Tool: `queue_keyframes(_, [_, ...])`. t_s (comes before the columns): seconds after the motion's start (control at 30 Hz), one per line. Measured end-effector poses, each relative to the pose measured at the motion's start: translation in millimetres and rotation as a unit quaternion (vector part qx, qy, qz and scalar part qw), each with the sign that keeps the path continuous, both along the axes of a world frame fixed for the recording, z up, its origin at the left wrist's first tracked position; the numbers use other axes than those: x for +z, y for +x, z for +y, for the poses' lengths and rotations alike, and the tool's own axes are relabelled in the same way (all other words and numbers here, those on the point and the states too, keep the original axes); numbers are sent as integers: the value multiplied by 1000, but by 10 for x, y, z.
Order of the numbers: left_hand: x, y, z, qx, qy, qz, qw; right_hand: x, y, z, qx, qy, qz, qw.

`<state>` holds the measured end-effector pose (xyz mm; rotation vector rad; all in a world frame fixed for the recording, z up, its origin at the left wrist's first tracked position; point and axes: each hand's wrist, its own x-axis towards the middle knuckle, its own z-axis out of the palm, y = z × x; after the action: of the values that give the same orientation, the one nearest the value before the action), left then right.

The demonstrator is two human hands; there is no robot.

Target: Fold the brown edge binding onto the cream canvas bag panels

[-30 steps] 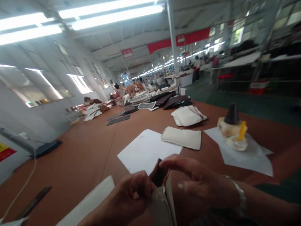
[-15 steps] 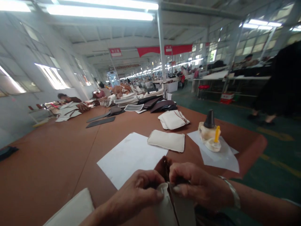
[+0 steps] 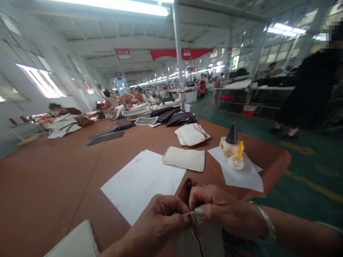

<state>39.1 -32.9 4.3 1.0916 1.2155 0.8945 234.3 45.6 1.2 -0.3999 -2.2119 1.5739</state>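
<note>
You can read little here. Far left of the pole (image 3: 177, 35), a hanging red sign (image 3: 123, 54) shows you white characters over a white panel; middle one looks like 三, others blurred. Just right of the pole, second red sign (image 3: 185, 53): white characters, too small. Long far banner (image 3: 140, 71): row of characters, unreadable. Far-right red-and-white box (image 3: 249, 109): marking illegible to you.

Passable from left hand (image 3: 163, 217) to left edge of brown table (image 3: 53, 178). Blocked: far edge, by dark stack (image 3: 178, 118); near right corner, by black cone (image 3: 232, 134).
</note>
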Motion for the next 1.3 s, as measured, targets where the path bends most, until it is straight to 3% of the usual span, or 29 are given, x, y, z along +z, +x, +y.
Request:
queue_keyframes(0.3, [-132, -22, 82, -7, 49, 135, 990, -54, -65, -22, -84, 17, 6, 996])
queue_keyframes(0.53, [-179, 9, 95, -16, 3, 96, 995, -97, -36, 9, -36, 45, 88, 994])
queue_keyframes(0.7, [-179, 47, 18, 45, -25, -42, 998, -98, -21, 29, 24, 169, 179, 969])
queue_keyframes(0.8, [-181, 72, -12, 84, -23, -72, 994, -101, -14, 46, 35, 257, 194, 946])
queue_keyframes(0.97, [-234, 48, -16, 36, -72, -61, 995, -159, 26, 12, 16, 434, 149, 888])
queue_keyframes(1.03, [-251, 12, -21, 14, -70, -61, 996, -165, 69, -34, 6, 396, 152, 906])
queue_keyframes(1.17, [-227, -67, -26, -43, -35, -39, 998, -78, 160, -75, -36, 130, 92, 987])
queue_keyframes(1.3, [-139, -94, -34, -82, 3, -6, 997, 35, 148, 12, 16, 20, 6, 1000])
